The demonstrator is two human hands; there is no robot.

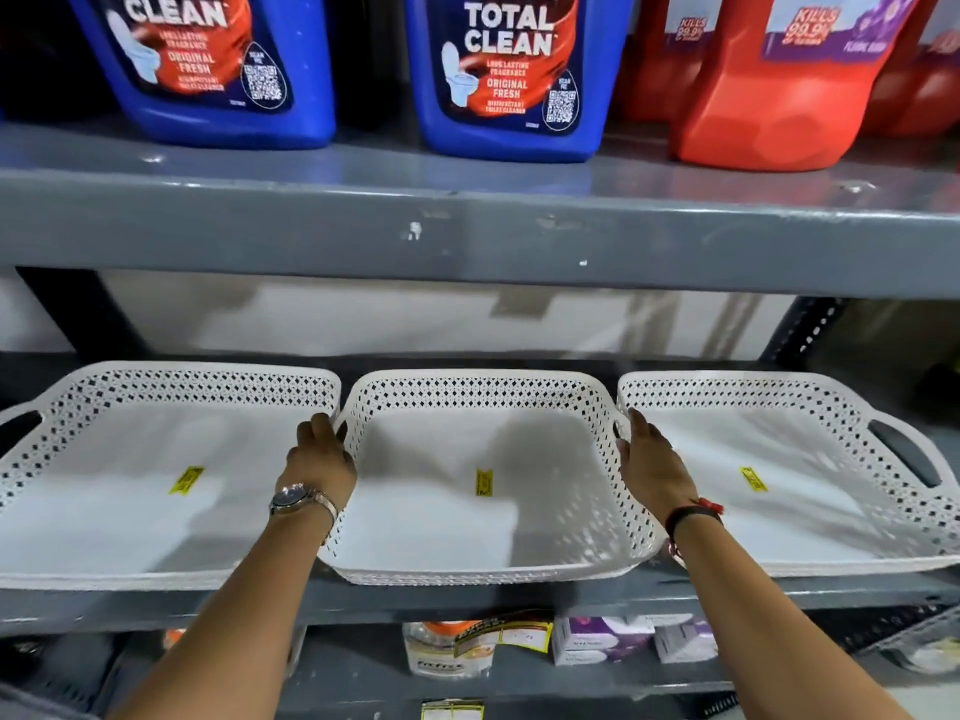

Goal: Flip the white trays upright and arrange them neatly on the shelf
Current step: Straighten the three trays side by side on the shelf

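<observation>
**Middle tray held at both sides, row almost in order**

While all three white trays stand upright in a row on the grey shelf (467,597), the left hand (322,459) grips the left rim of the middle tray (483,517) and the right hand (652,465) holds its right rim. The left tray (130,506) and the right tray (779,506) sit just beside it. A risk, I think: the middle tray overhangs the front edge a little, so a pull could tip it down. Above, blue bottles (498,75) and red bottles (779,85) stand on the upper shelf (467,236).
</observation>
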